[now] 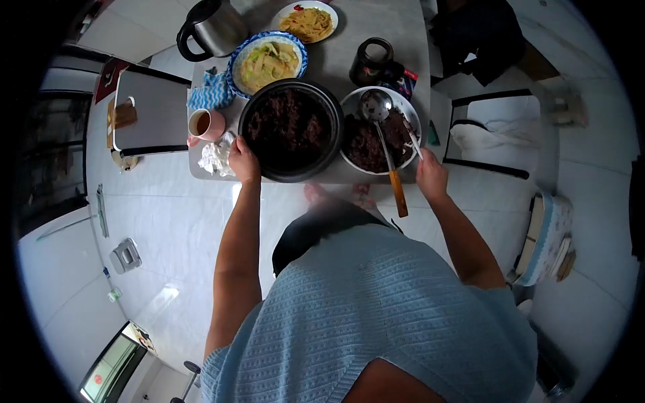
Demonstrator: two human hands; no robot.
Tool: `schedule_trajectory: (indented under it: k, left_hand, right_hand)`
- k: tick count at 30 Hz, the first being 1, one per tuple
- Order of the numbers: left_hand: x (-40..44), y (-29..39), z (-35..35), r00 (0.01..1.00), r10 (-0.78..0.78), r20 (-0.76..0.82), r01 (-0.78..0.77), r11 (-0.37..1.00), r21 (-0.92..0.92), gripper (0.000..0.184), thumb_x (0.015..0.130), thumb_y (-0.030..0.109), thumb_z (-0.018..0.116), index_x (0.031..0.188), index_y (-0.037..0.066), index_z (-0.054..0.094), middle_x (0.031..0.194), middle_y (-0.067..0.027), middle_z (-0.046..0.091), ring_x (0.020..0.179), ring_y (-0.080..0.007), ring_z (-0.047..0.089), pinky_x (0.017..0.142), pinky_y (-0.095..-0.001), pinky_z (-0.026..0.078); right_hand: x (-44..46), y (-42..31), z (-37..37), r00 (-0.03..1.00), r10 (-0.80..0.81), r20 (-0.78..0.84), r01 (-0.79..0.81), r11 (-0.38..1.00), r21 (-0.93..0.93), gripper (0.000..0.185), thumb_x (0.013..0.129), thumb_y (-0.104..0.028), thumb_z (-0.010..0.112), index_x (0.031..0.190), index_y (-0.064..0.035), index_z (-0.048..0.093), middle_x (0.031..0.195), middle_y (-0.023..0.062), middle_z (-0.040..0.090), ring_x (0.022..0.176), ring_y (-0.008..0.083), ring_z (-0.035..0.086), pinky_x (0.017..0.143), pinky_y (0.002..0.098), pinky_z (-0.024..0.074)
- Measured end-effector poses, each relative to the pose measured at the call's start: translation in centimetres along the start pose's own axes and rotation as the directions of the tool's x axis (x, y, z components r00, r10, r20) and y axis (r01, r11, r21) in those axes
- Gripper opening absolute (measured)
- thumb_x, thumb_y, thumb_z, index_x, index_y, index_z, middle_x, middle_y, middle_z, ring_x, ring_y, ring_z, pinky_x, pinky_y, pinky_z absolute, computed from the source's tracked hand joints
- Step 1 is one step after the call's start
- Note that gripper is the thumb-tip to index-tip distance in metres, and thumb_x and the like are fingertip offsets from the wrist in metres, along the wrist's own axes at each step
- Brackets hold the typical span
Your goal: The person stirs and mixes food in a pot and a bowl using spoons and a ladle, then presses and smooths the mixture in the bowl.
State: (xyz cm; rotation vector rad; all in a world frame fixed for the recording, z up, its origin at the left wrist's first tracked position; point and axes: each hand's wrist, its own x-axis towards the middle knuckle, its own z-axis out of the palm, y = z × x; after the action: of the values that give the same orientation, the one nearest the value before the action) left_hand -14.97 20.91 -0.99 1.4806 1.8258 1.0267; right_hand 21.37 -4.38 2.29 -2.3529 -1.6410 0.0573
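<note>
My left hand (243,161) is closed on the left rim of a black round pot (336,144) that holds dark purplish cooked rice (289,124). Beside it, a white bowl (418,119) contains more of the dark rice. A metal ladle (385,144) with a wooden handle lies across that bowl, its handle sticking out past the table's front edge. At the bowl's right side my right hand (432,174) is closed round the end of a slim white utensil (416,144). The utensil's far end reaches into the rice, so its kind is hidden.
Behind the pot stand a blue-rimmed bowl of cooked vegetables (236,67), a plate of shredded food (332,15), a steel kettle (218,30) and a dark jar (371,62). A pink cup (213,125), crumpled tissue (216,158) and a blue-striped cloth (211,91) lie left.
</note>
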Motion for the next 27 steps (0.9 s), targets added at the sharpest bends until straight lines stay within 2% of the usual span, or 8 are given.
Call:
schedule_trajectory:
  k: [9, 11, 14, 17, 21, 23, 27]
  left_hand:
    - [-0.3, 0.7, 0.0, 1.000, -0.028, 0.000, 0.028, 0.997, -0.072, 0.040, 0.093, 0.032, 0.047, 0.102, -0.004, 0.062, 0.089, -0.0190, 0.066, 0.081, -0.0265, 0.063, 0.075, -0.0342, 0.047]
    - [-0.5, 0.5, -0.1, 1.000, -0.001, -0.012, 0.000, 0.993, -0.120, 0.041, 0.093, 0.032, 0.046, 0.100, -0.005, 0.062, 0.088, -0.0192, 0.065, 0.080, -0.0277, 0.061, 0.075, -0.0366, 0.046]
    - [-0.3, 0.4, -0.2, 1.000, -0.024, 0.003, 0.024, 0.999, -0.031, 0.039, 0.093, 0.032, 0.048, 0.102, -0.003, 0.062, 0.089, -0.0183, 0.066, 0.082, -0.0259, 0.063, 0.075, -0.0342, 0.047]
    - [-0.3, 0.2, -0.1, 1.000, -0.018, 0.010, 0.019, 0.996, -0.083, 0.038, 0.093, 0.032, 0.048, 0.102, -0.003, 0.063, 0.089, -0.0184, 0.066, 0.083, -0.0262, 0.063, 0.075, -0.0344, 0.047]
    - [-0.5, 0.3, -0.2, 1.000, -0.026, 0.007, 0.026, 0.998, -0.051, 0.038, 0.092, 0.032, 0.048, 0.101, -0.002, 0.063, 0.089, -0.0186, 0.066, 0.083, -0.0269, 0.063, 0.075, -0.0344, 0.047]
    - [0.0, -0.7, 0.2, 1.000, -0.017, 0.003, 0.017, 0.998, -0.065, 0.038, 0.092, 0.032, 0.048, 0.102, -0.002, 0.063, 0.088, -0.0185, 0.066, 0.082, -0.0271, 0.063, 0.075, -0.0342, 0.047]
    - [-0.1, 0.4, 0.0, 1.000, -0.016, 0.003, 0.016, 0.998, -0.067, 0.038, 0.092, 0.032, 0.047, 0.101, -0.002, 0.063, 0.088, -0.0187, 0.066, 0.082, -0.0278, 0.063, 0.075, -0.0342, 0.047]
  right_hand:
    - [0.4, -0.8, -0.3, 0.998, 0.047, 0.035, -0.047, 0.999, -0.011, 0.019, 0.084, -0.010, 0.054, 0.101, -0.0049, 0.049, 0.084, 0.0167, 0.060, 0.069, 0.0374, 0.061, 0.060, 0.0475, 0.0481]
    - [0.0, -0.9, -0.2, 0.999, 0.030, 0.022, -0.030, 0.999, -0.026, 0.019, 0.084, -0.009, 0.053, 0.102, -0.0047, 0.050, 0.084, 0.0164, 0.060, 0.069, 0.0364, 0.061, 0.060, 0.0459, 0.0487]
    - [0.4, -1.6, -0.5, 0.998, 0.017, -0.062, -0.019, 0.999, -0.026, 0.020, 0.084, -0.008, 0.053, 0.103, -0.0037, 0.050, 0.084, 0.0166, 0.060, 0.070, 0.0355, 0.061, 0.061, 0.0450, 0.0491]
    - [0.2, -1.2, -0.3, 0.998, 0.044, 0.041, -0.042, 0.998, -0.049, 0.021, 0.084, -0.008, 0.053, 0.105, -0.0026, 0.050, 0.085, 0.0171, 0.060, 0.071, 0.0351, 0.062, 0.063, 0.0445, 0.0496]
    - [0.0, -1.4, -0.5, 0.998, 0.039, 0.058, -0.034, 0.996, -0.077, 0.021, 0.084, -0.008, 0.053, 0.104, -0.0023, 0.050, 0.085, 0.0168, 0.060, 0.072, 0.0347, 0.062, 0.063, 0.0443, 0.0499]
    - [0.4, -1.7, -0.6, 0.999, 0.044, -0.007, -0.044, 0.996, -0.072, 0.021, 0.084, -0.008, 0.053, 0.103, -0.0026, 0.051, 0.083, 0.0166, 0.060, 0.072, 0.0348, 0.061, 0.062, 0.0443, 0.0495]
    - [0.5, -0.9, 0.2, 0.999, 0.033, 0.037, -0.030, 0.996, -0.082, 0.021, 0.082, -0.008, 0.053, 0.103, -0.0032, 0.051, 0.083, 0.0163, 0.060, 0.072, 0.0351, 0.061, 0.061, 0.0443, 0.0491]
